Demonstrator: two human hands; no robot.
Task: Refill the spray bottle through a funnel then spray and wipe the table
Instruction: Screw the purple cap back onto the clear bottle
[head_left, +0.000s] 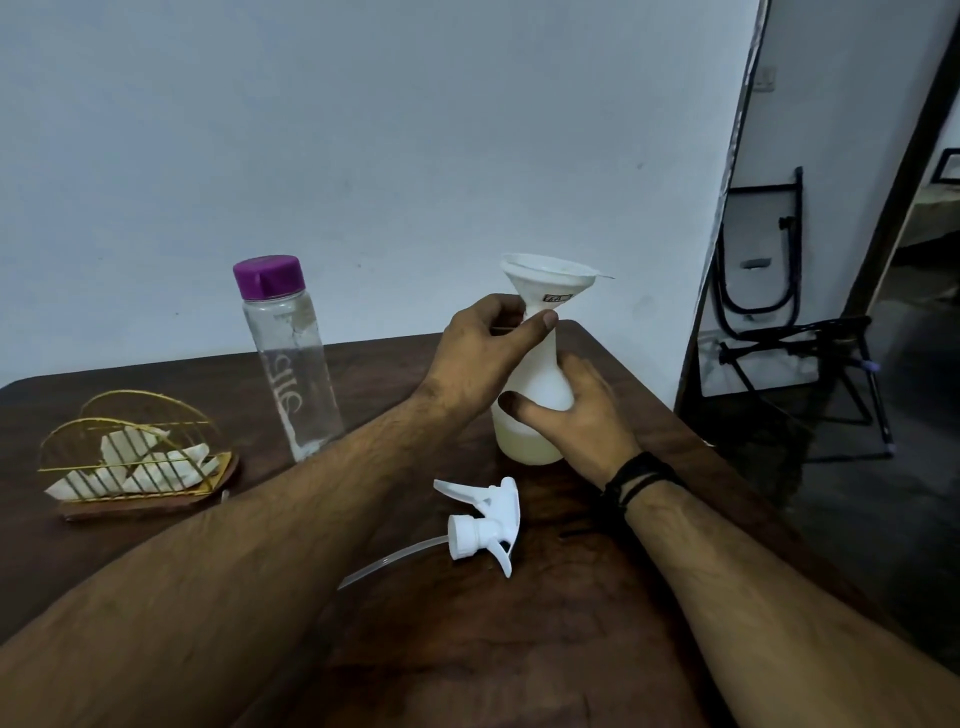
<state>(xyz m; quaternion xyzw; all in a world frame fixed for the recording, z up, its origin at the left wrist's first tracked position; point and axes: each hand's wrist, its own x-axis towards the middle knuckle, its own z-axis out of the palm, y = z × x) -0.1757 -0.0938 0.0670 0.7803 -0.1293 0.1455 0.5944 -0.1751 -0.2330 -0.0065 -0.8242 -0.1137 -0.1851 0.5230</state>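
Observation:
A white spray bottle (535, 384) stands upright on the dark wooden table (467, 649), with pale yellowish liquid in its lower part. A white funnel (548, 280) sits in its neck. My left hand (483, 353) pinches the funnel's stem at the bottle's mouth. My right hand (582, 415) wraps the bottle's body from the right. The white trigger sprayer head (483, 522) with its clear tube lies on the table in front of the bottle. A clear water bottle (291, 358) with a purple cap stands to the left, nearly empty.
A gold wire napkin holder (135, 457) with white napkins sits on the table's left side. A white wall runs behind the table. Beyond the table's right edge are a folded black chair frame (763, 270) and dark floor.

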